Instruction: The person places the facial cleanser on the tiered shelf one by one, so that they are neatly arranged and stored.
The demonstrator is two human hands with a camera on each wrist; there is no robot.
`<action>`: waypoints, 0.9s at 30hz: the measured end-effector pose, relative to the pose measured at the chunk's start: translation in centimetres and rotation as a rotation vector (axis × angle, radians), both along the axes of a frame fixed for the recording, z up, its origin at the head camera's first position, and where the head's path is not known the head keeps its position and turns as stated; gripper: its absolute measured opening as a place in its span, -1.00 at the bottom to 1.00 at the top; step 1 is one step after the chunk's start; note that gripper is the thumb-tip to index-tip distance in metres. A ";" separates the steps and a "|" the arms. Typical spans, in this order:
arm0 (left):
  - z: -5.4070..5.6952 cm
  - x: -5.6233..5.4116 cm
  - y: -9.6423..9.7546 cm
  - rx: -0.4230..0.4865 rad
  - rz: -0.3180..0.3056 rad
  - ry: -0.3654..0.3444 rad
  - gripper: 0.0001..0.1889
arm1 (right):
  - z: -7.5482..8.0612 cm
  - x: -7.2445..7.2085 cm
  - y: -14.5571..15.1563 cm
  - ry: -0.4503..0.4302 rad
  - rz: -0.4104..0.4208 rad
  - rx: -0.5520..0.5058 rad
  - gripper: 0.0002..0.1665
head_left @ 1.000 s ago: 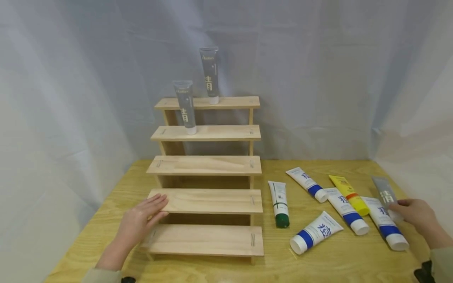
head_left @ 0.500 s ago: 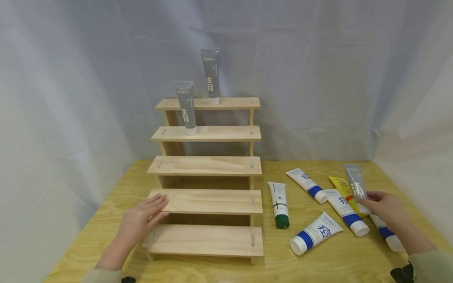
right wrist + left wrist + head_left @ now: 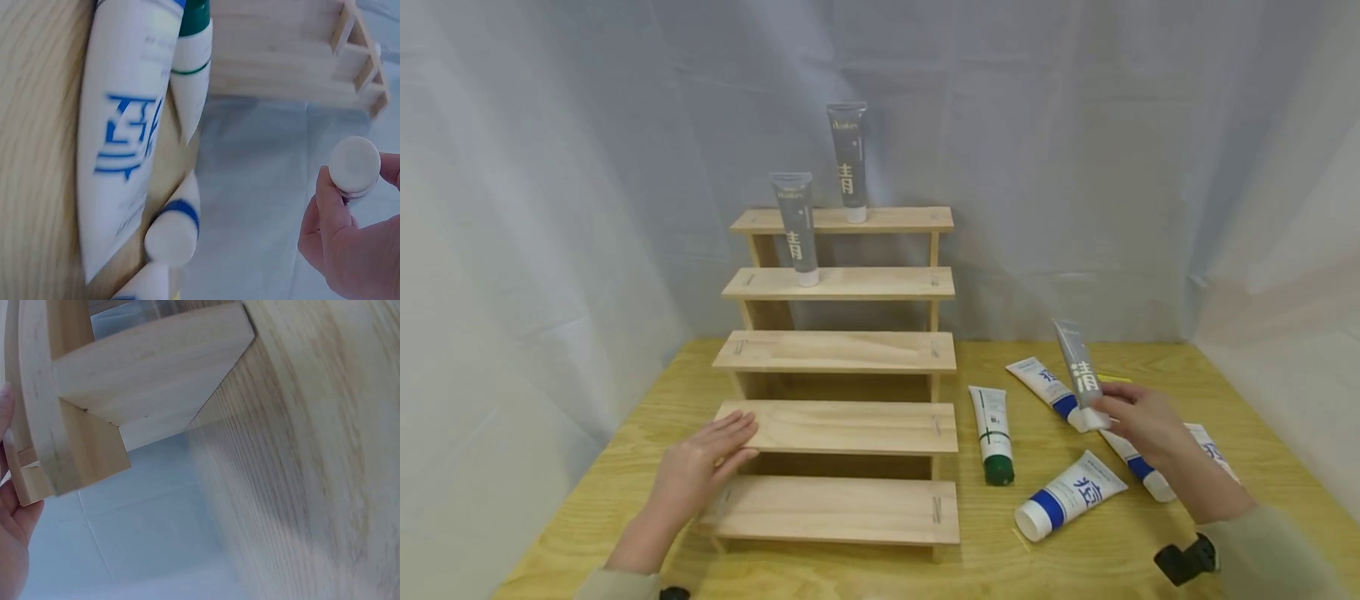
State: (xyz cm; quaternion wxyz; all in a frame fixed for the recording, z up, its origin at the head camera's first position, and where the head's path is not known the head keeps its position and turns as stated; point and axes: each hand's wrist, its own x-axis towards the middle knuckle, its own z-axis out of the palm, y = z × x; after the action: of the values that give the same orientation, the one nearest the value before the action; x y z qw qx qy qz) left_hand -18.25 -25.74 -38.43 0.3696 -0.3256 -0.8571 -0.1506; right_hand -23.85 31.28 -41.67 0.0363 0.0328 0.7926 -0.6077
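Observation:
My left hand holds the left end of the second-lowest step of a wooden tiered display stand, fingers over the board and thumb at its front edge. In the left wrist view that hand shows only partly, beside the stand's side panel. My right hand pinches a grey squeeze tube by its white cap end, raised over the loose tubes. From the right wrist view, the tube's round cap faces the camera between thumb and fingers. Two matching grey tubes stand caps down on the top step and second step.
Right of the stand lie a white tube with green cap, a blue-banded white tube and several more like it. A yellow tube is mostly hidden behind the right hand. Pale sheeting surrounds the wooden table.
My right hand has lifted the grey tube from the right side of the group and carried it leftward, tilting it more upright. The left hand stays on the stand.

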 end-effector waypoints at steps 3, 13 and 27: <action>-0.1 0.0 -0.1 0.000 0.001 -0.001 -0.55 | -1.5 -1.7 -0.5 0.051 0.030 -0.065 -0.26; -0.1 0.0 -0.1 -0.003 0.012 -0.006 -0.55 | 1.8 -2.1 -6.4 0.093 0.141 -0.212 -0.31; -0.2 0.0 -0.1 0.009 0.009 -0.008 -0.55 | 5.0 -3.8 -10.8 0.195 0.099 -0.104 -0.27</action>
State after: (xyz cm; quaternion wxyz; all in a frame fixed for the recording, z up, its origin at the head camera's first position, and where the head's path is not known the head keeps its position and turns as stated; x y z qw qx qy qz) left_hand -18.28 -25.83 -38.64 0.3682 -0.3194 -0.8595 -0.1540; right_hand -27.69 20.49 -36.63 -0.0094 -0.0675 0.7605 -0.6458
